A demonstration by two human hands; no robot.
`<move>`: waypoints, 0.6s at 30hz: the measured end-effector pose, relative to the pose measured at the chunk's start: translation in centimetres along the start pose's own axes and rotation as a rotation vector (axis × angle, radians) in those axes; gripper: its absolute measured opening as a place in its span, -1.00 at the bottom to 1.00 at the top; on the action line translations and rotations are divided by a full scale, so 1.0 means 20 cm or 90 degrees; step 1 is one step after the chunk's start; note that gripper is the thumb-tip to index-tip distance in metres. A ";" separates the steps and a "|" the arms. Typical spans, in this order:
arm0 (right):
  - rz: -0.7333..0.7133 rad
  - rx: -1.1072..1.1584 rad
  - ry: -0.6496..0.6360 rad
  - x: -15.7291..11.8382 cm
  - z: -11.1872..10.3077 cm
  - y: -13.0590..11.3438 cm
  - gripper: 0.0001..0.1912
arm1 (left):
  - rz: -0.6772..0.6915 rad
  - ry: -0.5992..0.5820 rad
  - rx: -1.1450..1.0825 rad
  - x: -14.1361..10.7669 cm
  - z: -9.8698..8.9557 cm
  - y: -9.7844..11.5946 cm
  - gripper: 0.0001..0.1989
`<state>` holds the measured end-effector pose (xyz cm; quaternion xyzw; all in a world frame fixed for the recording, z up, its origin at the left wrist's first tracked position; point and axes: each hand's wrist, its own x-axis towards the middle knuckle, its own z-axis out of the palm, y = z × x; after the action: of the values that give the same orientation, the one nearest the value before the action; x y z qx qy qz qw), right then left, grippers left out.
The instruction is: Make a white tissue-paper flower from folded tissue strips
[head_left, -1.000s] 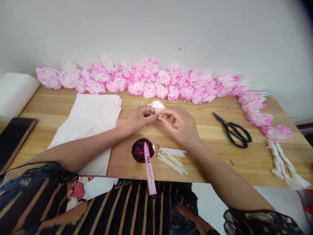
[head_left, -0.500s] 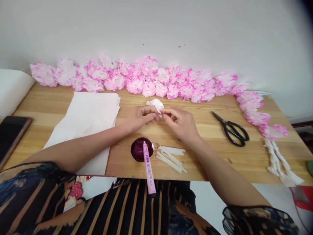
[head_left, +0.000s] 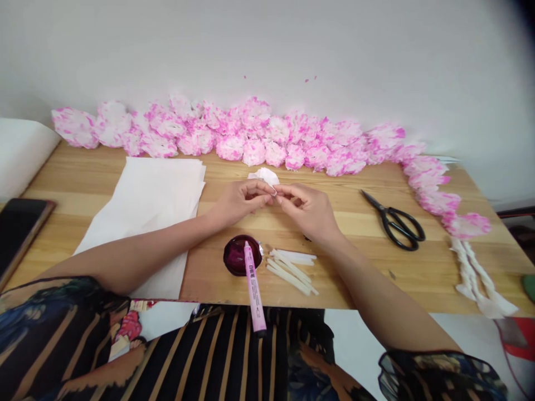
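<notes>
A small white tissue-paper flower [head_left: 264, 175] is pinched between my two hands over the middle of the table. My left hand [head_left: 242, 199] is closed on it from the left, thumb and fingers together. From the right, my right hand [head_left: 308, 207] grips its gathered lower end by the fingertips. Nearer to me, a pink marker [head_left: 253, 284] leans across a small dark dish [head_left: 231, 257] of purple-red liquid. Several pale sticks [head_left: 292, 271] lie to the right of the dish.
A long row of pink-edged paper flowers [head_left: 254, 151] runs along the wall. White paper sheets [head_left: 154, 189] lie under and beyond my left forearm. Black scissors [head_left: 397, 223] rest on the right, near twisted white paper strips [head_left: 480, 278]. A phone [head_left: 20, 228] lies at far left.
The white flower has tipped slightly down and left, and less of it shows above my fingers. My fingertips stay together on its lower end; other things stand as before.
</notes>
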<state>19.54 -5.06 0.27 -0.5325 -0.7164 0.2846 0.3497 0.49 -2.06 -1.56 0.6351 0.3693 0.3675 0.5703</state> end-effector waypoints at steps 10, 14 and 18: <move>-0.049 -0.034 -0.035 0.00 0.01 -0.01 -0.73 | -0.030 0.031 0.063 -0.01 -0.01 0.02 -0.62; -0.062 -0.052 -0.044 0.00 -0.01 -0.04 -0.77 | -0.038 0.022 0.085 -0.01 -0.01 0.03 -0.66; -0.100 0.012 -0.124 -0.05 -0.13 -0.19 -0.78 | 0.033 0.004 0.172 -0.02 0.00 0.04 -0.68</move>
<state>19.66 -7.05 4.53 -0.4414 -0.7836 0.3135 0.3047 0.23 -2.53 -0.76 0.7142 0.4005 0.3309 0.4690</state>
